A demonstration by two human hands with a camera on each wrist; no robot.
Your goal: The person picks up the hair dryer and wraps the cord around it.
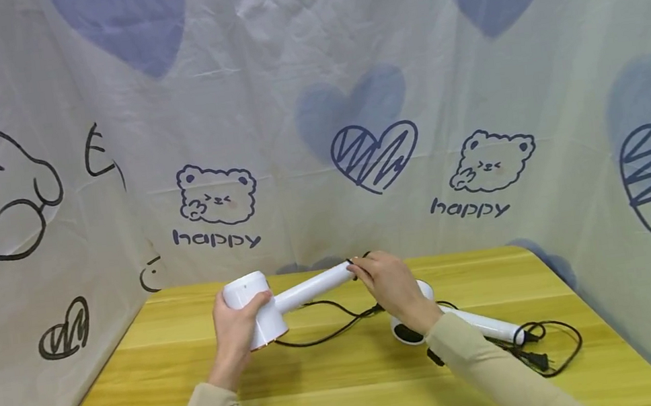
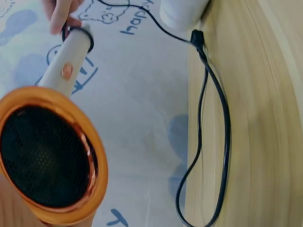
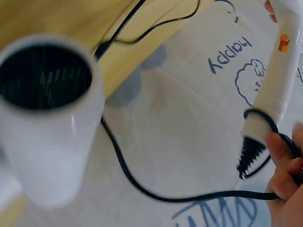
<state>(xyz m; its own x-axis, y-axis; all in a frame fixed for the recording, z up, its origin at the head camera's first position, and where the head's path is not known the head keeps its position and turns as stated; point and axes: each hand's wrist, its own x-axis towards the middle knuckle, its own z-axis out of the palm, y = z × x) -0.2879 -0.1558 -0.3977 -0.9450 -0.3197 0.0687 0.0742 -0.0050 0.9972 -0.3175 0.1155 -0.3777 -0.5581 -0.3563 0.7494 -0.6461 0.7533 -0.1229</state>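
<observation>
My left hand (image 1: 233,326) grips the barrel of a white hair dryer (image 1: 310,289), raised above the table with its handle slanting up to the right. A copper-coloured ring (image 2: 100,163) surrounds the dark mesh at one end of the barrel. At the handle's end, my right hand (image 1: 393,286) pinches the black cord (image 3: 208,195). One turn of that cord loops around the handle near its ribbed sleeve (image 3: 251,150). Below the right forearm, a second white hair dryer (image 1: 490,326) lies on the table, partly hidden by the arm.
The second dryer's bunched cord and black plug (image 1: 537,361) lie at the right of the wooden table (image 1: 338,404). Slack cord from the held dryer trails across the middle. A printed cloth (image 1: 303,219) hangs behind and at both sides.
</observation>
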